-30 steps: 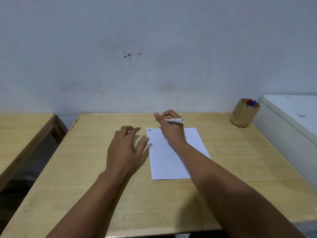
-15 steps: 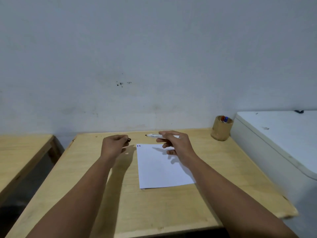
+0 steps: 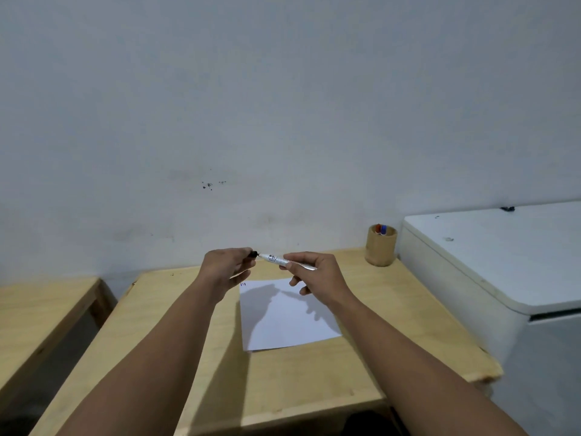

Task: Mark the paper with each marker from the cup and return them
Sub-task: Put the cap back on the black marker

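My right hand [image 3: 314, 275] grips a white marker [image 3: 275, 259] level above the table, its black tip pointing left. My left hand [image 3: 224, 267] pinches a small black cap [image 3: 253, 254] right at that tip. Below both hands lies a white sheet of paper [image 3: 289, 319] with a few short marks at its top left corner [image 3: 242, 283]. A tan cup [image 3: 380, 245] stands at the table's far right corner, holding a red and a blue marker [image 3: 381, 229].
The wooden table [image 3: 283, 379] ends at a wall behind. A white chest-like appliance [image 3: 490, 256] stands right of the table, close to the cup. A second wooden table [image 3: 41, 313] sits to the left across a gap.
Both hands rose off the paper and came together. The left hand, flat on the table a second ago, now holds the cap at the marker's tip. The view tilted up.
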### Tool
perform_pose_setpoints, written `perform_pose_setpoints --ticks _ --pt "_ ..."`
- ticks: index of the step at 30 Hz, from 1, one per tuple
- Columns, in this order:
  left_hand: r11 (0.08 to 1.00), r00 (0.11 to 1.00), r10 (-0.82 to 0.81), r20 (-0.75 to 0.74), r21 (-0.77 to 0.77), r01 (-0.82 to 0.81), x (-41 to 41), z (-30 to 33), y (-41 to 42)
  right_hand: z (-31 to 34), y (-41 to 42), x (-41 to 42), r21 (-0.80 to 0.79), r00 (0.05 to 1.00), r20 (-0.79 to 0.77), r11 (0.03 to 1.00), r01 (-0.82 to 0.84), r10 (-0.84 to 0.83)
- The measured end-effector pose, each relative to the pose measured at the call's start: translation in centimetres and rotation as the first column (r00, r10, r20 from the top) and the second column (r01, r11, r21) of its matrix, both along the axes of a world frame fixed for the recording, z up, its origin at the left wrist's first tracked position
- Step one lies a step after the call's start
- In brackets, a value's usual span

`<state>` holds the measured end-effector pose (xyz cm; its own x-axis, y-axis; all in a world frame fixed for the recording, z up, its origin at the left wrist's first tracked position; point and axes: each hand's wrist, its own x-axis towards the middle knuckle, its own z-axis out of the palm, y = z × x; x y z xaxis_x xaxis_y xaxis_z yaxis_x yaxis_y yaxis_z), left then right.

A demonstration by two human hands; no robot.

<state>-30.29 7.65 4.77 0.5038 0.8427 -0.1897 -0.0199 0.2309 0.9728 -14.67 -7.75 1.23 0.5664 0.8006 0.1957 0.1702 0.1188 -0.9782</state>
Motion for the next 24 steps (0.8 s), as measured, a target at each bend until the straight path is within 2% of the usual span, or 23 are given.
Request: perform_pose_setpoints --ticks 7,12,18,21,24 --pt "0.99 0.998 -0.02 -0.065 0.139 0.029 1.5 0.3 -1.3 0.1 -1.0 1.2 -0.006 0.999 0.028 1.0 0.024 -0.023" --pt "0.984 0.996 -0.04 -0.084 0.168 0.054 3.8 0.8 -2.4 0.3 -1.3 2.4 -0.02 0.997 0.065 0.999 0.036 -0.034" --pt "0.967 0.992 -0.03 -0.122 0.25 0.06 8.3 1.8 -3.4 0.2 -1.4 4.9 -0.007 0.983 0.102 0.988 0.153 -0.151" --pt "0.954 0.991 -0.069 -0.114 0.284 0.099 11.1 3.0 -4.2 1.1 -1.8 7.0 -0.059 0.963 0.199 0.978 0.198 -0.183" --pt "0.908 0.973 -0.221 -0.066 0.35 0.23 14.7 5.2 -5.6 2.8 -1.9 11.0 -0.197 0.91 0.379 0.946 0.259 -0.17"
